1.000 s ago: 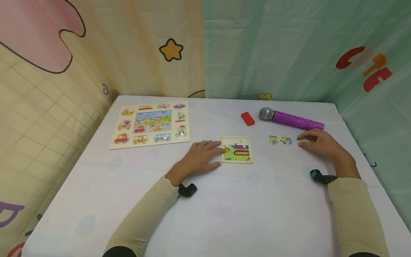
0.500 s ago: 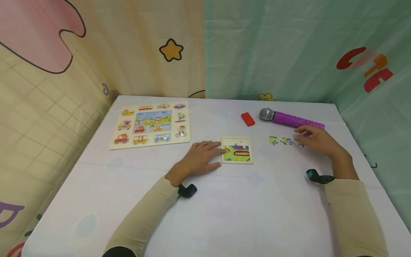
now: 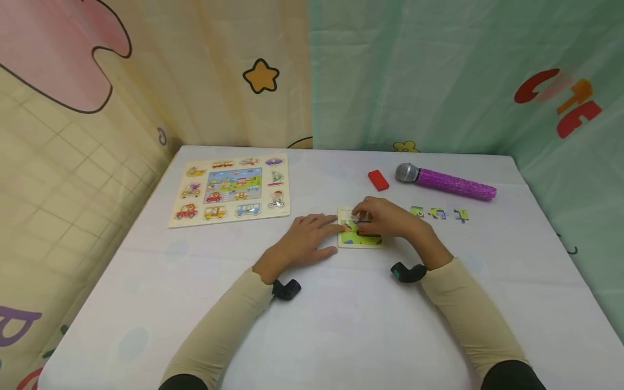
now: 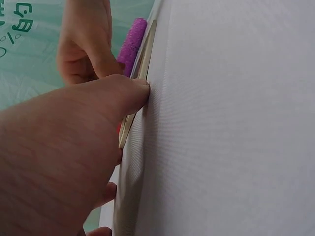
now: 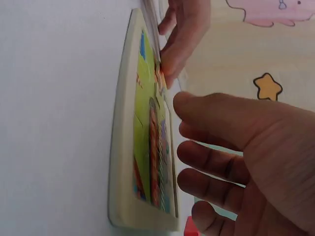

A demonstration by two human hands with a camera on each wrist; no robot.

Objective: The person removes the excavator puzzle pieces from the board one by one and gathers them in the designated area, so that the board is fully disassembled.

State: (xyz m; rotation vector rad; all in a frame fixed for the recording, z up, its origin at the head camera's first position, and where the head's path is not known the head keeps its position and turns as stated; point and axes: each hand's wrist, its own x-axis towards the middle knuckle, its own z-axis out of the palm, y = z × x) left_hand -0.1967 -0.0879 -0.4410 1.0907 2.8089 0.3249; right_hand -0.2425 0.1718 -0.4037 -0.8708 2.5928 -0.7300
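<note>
A small framed jigsaw puzzle lies at the middle of the table, with a green picture and a dark tracked vehicle partly showing. My left hand lies spread flat at its left side, with the index fingertip on the puzzle's left part. Over the puzzle's upper right hovers my right hand, fingers loosely bent. In the right wrist view, the right hand shows no piece between thumb and fingers, and its fingertips look close to the puzzle frame. Three loose puzzle pieces lie in a row to the right.
A larger wooden vehicle puzzle board lies at the back left. Behind the small puzzle are a red block and a purple glittery microphone. Printed curtains stand along the table's back and sides.
My right hand has left the loose pieces and moved left over the small puzzle. The rightmost piece, which it pinched earlier, now lies uncovered on the table. The left hand stays put.
</note>
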